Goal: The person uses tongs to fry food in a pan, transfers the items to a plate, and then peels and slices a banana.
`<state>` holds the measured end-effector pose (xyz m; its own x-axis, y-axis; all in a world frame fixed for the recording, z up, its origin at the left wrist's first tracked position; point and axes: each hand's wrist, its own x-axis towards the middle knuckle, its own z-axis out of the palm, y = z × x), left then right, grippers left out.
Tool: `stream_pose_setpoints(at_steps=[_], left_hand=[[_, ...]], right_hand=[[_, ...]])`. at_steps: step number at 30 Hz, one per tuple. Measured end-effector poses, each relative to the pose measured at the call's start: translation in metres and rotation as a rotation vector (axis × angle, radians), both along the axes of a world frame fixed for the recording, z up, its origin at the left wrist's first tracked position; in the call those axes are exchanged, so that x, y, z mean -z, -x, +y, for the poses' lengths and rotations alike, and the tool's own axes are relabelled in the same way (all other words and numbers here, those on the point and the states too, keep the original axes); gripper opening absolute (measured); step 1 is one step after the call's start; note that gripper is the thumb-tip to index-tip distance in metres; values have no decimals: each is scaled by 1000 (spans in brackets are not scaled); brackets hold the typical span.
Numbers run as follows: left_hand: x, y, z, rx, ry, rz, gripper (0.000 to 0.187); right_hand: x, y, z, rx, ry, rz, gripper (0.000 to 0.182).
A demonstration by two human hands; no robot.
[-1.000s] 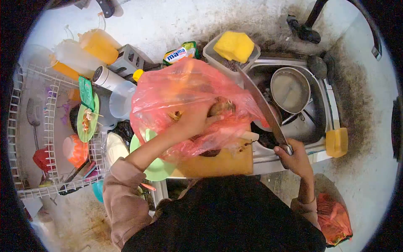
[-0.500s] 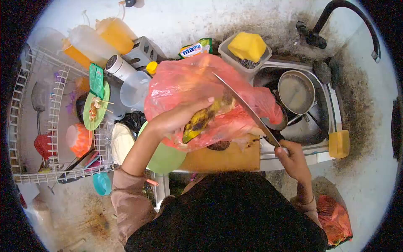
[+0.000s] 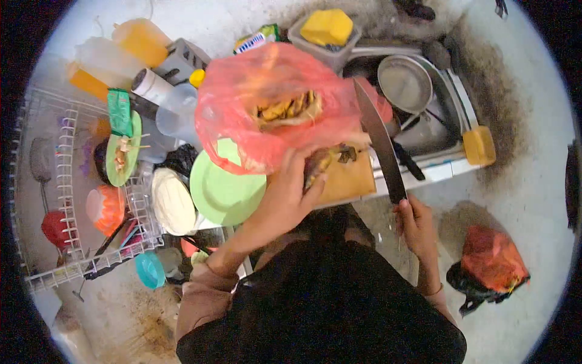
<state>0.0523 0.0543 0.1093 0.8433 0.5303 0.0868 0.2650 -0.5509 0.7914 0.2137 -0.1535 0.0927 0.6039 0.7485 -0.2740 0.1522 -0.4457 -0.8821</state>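
My right hand (image 3: 415,224) is closed around the handle of a long knife (image 3: 381,139), its blade pointing up and away over the right side of the board. My left hand (image 3: 288,194) grips a yellow, dark-blotched banana (image 3: 324,162), low over a wooden cutting board (image 3: 357,179); the fingers hide part of it. Just beyond lies a pink plastic bag (image 3: 236,85), its mouth gaping, with yellow and brown pieces (image 3: 288,112) inside, perhaps bananas or peels. Left of the board is a light green plate (image 3: 227,194), partly under the bag.
On the right, a sink (image 3: 445,130) holds a metal pan (image 3: 405,84). A tub with a yellow sponge (image 3: 327,27) stands behind the bag. At left are a white wire rack (image 3: 66,200) and jugs (image 3: 142,45). A red bag (image 3: 494,261) sits on the floor.
My left hand has brought the banana down from over the bag to the board. The bag's opening now shows its contents. The knife has swung more upright, and the view has shifted.
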Motion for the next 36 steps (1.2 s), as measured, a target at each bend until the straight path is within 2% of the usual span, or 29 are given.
stream_pose_setpoints(at_steps=[2, 3, 6, 7, 9, 23, 26, 29, 33, 36], left_hand=[[26, 13, -18, -49, -129, 104, 44], [40, 21, -21, -85, -137, 98, 43], [84, 45, -19, -19, -397, 41, 39], [92, 50, -21, -75, -440, 55, 37], [95, 58, -22, -105, -368, 85, 36], [107, 63, -12, -123, -356, -97, 37], [96, 68, -20, -140, -214, 105, 35], [92, 67, -31, -221, -137, 192, 34], [91, 63, -27, -314, -75, 202, 34], [91, 60, -27, -357, 4, 206, 34]], right_hand=[[10, 21, -23, -5, 93, -172, 37], [4, 32, -29, -25, 171, -208, 27], [22, 59, -53, -109, 275, -396, 28], [22, 67, -56, -125, 344, -382, 27], [21, 82, -60, -157, 483, -351, 25], [1, 109, -31, -354, 578, -426, 24], [-15, 108, -25, -395, 596, -420, 25], [-12, 108, -22, -427, 648, -414, 26], [-2, 113, -10, -474, 741, -541, 26], [3, 118, -5, -445, 776, -585, 19]])
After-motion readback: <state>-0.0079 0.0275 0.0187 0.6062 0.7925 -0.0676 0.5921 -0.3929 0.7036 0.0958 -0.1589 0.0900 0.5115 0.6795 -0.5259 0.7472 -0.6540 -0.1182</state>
